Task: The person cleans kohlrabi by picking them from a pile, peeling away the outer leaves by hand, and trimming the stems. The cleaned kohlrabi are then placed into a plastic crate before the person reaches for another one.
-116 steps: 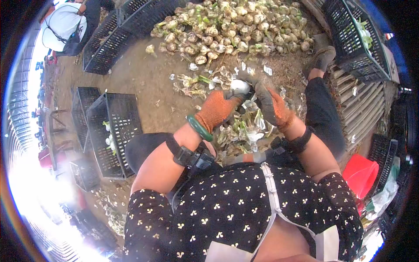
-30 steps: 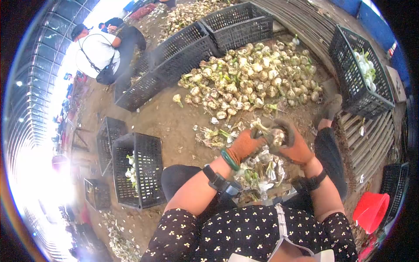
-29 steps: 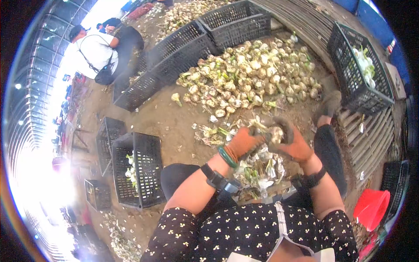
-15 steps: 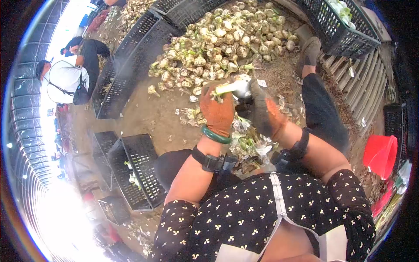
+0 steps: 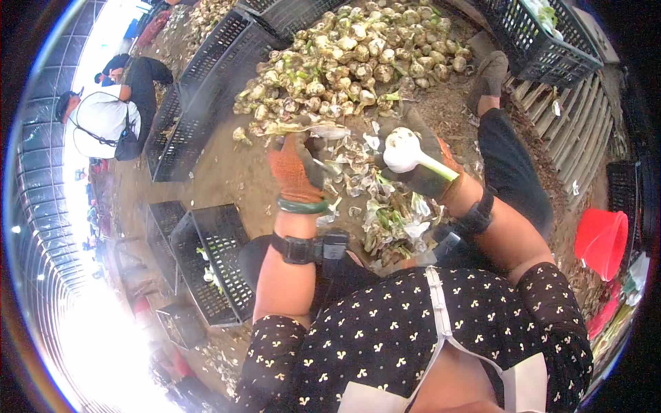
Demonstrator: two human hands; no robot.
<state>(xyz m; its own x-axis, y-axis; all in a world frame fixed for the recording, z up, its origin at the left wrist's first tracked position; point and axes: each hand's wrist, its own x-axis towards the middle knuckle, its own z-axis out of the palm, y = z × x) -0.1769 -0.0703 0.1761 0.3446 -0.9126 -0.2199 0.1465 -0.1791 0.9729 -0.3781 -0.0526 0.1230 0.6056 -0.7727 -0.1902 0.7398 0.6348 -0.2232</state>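
My right hand, in a dark and orange work glove, is closed around a garlic bulb. The bulb is white and smooth, and its pale green stem points down toward my wrist. My left hand, gloved in orange and dark fabric, is to the left with its fingers curled. A dry strip of garlic husk lies across its fingertips. Beyond both hands is a large heap of unpeeled garlic bulbs. Loose husks and leaf scraps cover the ground between my legs.
Black crates stand at the left, and others edge the heap. Another crate with white produce sits on slats at upper right. A red bucket is at far right. Another person sits at the left.
My hands have moved apart. The bulb, held between both hands before, is now in my right hand alone, its stem turned toward me. My left hand has shifted left with a husk strip.
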